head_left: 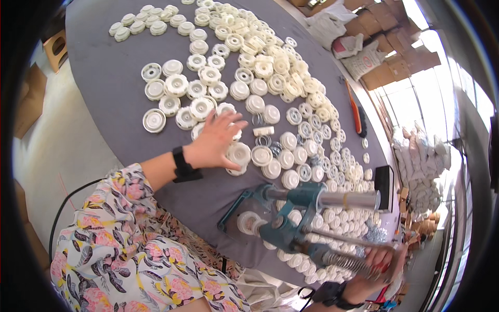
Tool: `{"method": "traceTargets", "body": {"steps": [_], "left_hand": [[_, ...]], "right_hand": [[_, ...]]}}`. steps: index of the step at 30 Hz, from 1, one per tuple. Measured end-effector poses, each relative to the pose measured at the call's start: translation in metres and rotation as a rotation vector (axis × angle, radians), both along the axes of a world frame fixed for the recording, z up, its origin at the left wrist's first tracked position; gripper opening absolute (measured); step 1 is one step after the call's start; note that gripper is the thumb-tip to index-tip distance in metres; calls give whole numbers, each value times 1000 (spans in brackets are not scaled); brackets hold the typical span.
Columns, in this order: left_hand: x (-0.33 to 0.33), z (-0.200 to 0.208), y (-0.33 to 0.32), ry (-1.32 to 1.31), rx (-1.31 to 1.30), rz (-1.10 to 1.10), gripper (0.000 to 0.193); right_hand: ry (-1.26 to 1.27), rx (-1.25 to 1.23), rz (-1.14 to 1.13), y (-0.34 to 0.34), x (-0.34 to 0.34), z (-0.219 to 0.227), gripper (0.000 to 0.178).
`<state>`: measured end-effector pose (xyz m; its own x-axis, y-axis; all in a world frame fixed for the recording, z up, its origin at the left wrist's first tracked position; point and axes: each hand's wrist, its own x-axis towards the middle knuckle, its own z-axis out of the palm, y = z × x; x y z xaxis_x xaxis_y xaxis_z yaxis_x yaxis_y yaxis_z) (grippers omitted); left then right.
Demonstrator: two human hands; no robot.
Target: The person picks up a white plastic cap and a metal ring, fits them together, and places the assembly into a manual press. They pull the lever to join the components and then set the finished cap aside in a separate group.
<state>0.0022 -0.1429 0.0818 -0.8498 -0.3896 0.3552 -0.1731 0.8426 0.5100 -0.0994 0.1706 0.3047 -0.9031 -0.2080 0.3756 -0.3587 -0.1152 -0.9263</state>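
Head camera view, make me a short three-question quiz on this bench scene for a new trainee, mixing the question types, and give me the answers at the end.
1. Multiple choice: What colour is the main body of the hand press?
A) Red
B) Teal
C) Yellow

2. True or false: The left hand is spread open over white round parts.

3. Short answer: Which hand is nearer the coil spring of the press, left or right?

Key:
1. B
2. True
3. Right: the right hand is beside the spring, while the left hand is away among the white parts.
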Motion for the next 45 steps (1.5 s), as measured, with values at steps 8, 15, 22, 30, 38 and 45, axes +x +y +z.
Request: {"method": "traceTargets", "body": {"steps": [8,15,22,30,38,45], "left_hand": [[85,2,-161,-273,158,731,98],[72,-30,-194,-334,437,596,90],[37,-6,-202,-385,445,187,75],[-26,-13,-311,-111,-127,177,56],[17,-23,-329,-360,-361,-67,60],[137,4,-263,-380,-37,-9,62]], "right_hand": [[112,560,-124,18,15,25,16],[-101,514,-269,-11,-2,27,19],[132,703,-720,-39,18,28,35],[-9,212,-1144,6,99,-6,32],[-743,1069,-65,-42,162,-77,34],[-1423,629,729,-152,146,-180,48]]}}
